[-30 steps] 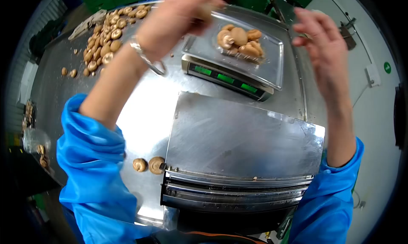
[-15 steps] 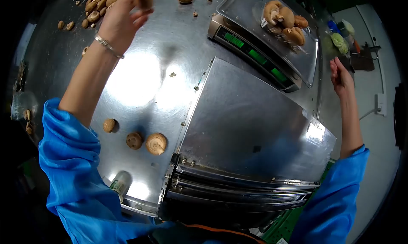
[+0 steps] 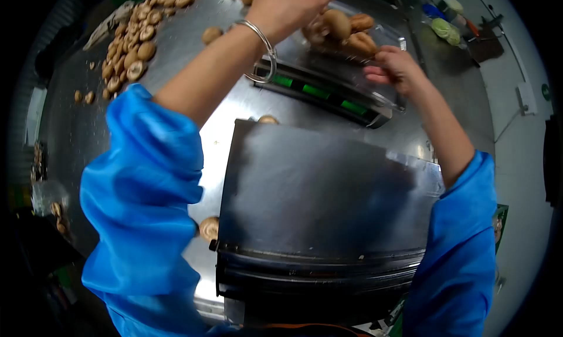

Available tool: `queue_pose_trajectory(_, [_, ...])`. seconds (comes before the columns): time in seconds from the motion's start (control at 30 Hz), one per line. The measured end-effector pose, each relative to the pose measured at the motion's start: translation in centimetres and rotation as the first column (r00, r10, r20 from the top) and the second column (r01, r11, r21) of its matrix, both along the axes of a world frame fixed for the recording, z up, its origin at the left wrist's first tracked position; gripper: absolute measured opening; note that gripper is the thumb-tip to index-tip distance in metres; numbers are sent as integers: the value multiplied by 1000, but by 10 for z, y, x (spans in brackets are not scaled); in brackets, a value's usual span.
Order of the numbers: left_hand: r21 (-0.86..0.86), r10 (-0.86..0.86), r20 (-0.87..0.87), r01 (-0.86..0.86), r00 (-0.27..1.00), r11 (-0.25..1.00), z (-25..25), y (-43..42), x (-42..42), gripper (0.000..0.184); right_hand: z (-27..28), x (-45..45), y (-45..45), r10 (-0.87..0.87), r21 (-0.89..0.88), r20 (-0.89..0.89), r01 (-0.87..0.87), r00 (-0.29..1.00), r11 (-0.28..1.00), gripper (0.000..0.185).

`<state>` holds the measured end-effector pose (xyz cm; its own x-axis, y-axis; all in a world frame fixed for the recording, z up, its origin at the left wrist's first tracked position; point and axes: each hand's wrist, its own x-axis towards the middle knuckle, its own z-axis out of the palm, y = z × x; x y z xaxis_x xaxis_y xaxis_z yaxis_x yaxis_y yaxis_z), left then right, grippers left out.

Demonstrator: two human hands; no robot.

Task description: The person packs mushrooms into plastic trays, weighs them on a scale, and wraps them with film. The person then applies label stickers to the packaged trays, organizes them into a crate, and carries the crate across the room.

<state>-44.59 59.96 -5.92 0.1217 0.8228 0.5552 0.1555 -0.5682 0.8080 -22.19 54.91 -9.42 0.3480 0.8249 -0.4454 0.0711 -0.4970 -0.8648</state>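
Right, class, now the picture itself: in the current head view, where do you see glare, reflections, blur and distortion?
All in the head view: white glare washes over the steel tabletop; the metal panel carries dark, smeary reflections; the mushrooms by the right hand look soft; the green readouts glow without legible digits; wide-angle distortion curves the scene, and the corners fall to black.

passage: strip between scale (image 3: pixel 316 93) and metal cover (image 3: pixel 316 190) | obstacles: left forearm (image 3: pixel 208 72), mushroom pile (image 3: pixel 131 58)

From back here I see my left arm (image 3: pixel 202 82) angled up and inward, wrist bent and hand (image 3: pixel 293 7) partly cut off, while my right hand (image 3: pixel 397 70) reaches inward, fingers loosely curled.
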Motion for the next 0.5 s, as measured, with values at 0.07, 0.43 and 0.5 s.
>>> queue_pose_trajectory(0.07, [-90,14,-4,-15,1000,996,-2,4,7,50,-16,-6,6,-105,87,-149,119,983,989,36])
queue_pose_trajectory(0.43, [-216,43,5,-40,999,975,27,-137,-93,50,71,9,-166,-158,168,-365,231,918,958,36])
queue_pose_trajectory(0.5, [-206,137,-214,-182,967,961,-11,-168,-137,50,81,13,-206,-163,91,-356,207,920,974,38])
